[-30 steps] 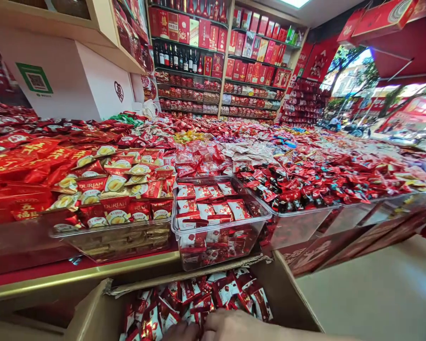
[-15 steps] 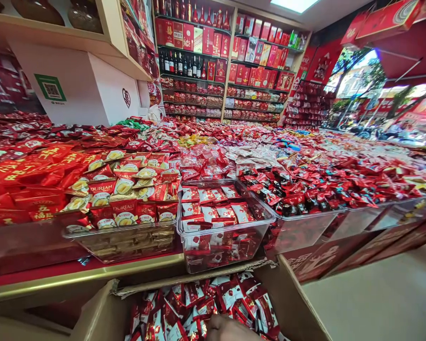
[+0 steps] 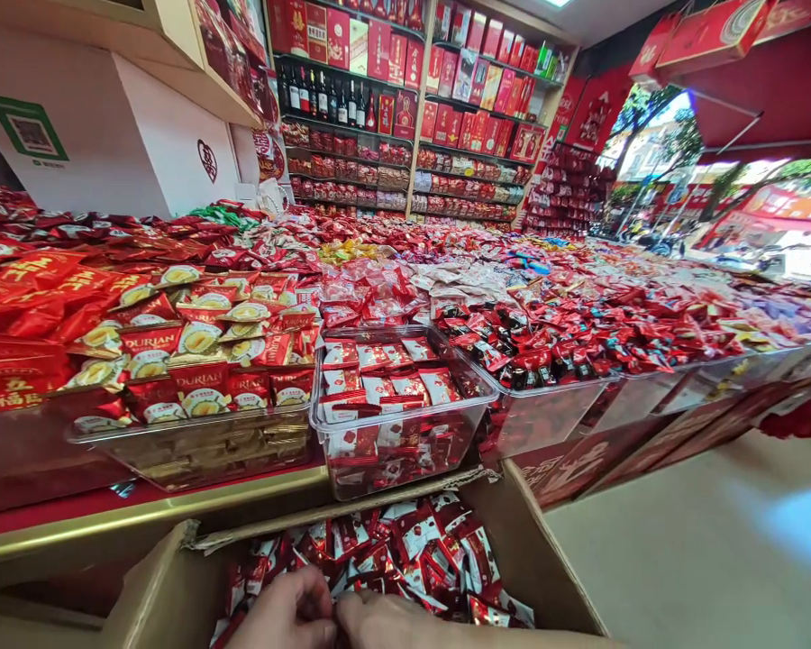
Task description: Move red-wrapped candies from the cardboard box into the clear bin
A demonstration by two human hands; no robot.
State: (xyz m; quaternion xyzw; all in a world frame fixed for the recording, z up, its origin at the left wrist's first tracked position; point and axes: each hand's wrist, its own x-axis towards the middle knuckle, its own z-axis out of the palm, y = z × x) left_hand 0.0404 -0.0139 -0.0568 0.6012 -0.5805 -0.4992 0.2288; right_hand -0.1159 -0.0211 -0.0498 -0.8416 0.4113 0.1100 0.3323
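Item: red-and-white packets (image 3: 419, 536), loose and jumbled inside an open cardboard carton (image 3: 547, 550) at the front.
Hands, two: left hand (image 3: 287, 613) and right hand (image 3: 385, 617), side by side low in the carton, fingers curled inward among the packets. Grip: cannot tell; the fingertips are largely hidden, so whether anything is pinched does not show.
Risks, as judged: slick-looking wrappers could slide from a loose handful; packets lifted over the carton's ragged far edge could snag or drop; crowded fingers could get in each other's way.
Obstacle: the carton's far wall — torn along its top — stands between the hands and a clear tub (image 3: 492, 394) of similar packets in neat rows.
Surroundings: durian packets (image 3: 199, 379), heaped in the tub to the left; red-and-black packets (image 3: 547, 365), piled to the right; a gold-edged ledge (image 3: 176, 507) beyond the carton, to the left; shelves of bottles (image 3: 341, 104) behind — well out of reach.
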